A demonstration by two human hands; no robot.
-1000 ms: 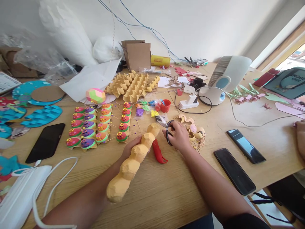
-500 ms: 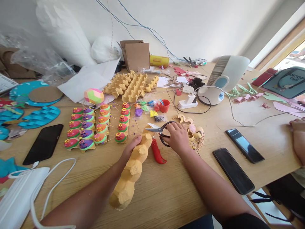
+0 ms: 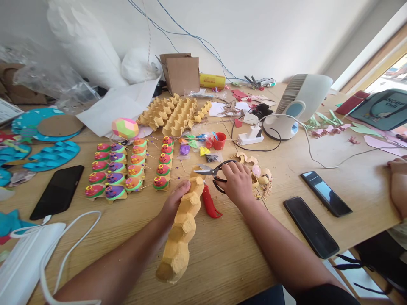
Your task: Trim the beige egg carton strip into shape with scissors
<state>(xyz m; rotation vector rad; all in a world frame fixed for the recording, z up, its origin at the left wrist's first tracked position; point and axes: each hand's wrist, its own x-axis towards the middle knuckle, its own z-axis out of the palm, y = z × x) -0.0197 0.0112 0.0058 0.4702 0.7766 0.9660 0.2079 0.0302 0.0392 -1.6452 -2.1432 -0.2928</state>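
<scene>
My left hand [image 3: 179, 194] grips a long yellow egg carton strip [image 3: 183, 228] near its far end; the strip slants toward me with its bumps up. In my right hand [image 3: 237, 180] is a pair of black-handled scissors [image 3: 210, 172], fingers closed round the handles. The blades stand apart at the strip's far end; whether they touch the card I cannot tell. A red-handled tool [image 3: 210, 201] lies on the table between my hands, its upper end partly hidden by the strip. Beyond my left hand stand rows of painted egg carton strips [image 3: 163, 170] with small faces.
Card scraps [image 3: 262, 180] lie right of my right hand. Black phones [image 3: 310, 226] rest nearer the right edge, by another person's hand [image 3: 399, 169]. Farther back are egg trays [image 3: 171, 114], a red cup [image 3: 219, 141], a power strip [image 3: 250, 138] and a white fan [image 3: 299, 106].
The near end of the egg carton strip has swung to the right, and my left hand has turned slightly with it. The scissors and my right hand stay nearly in place.
</scene>
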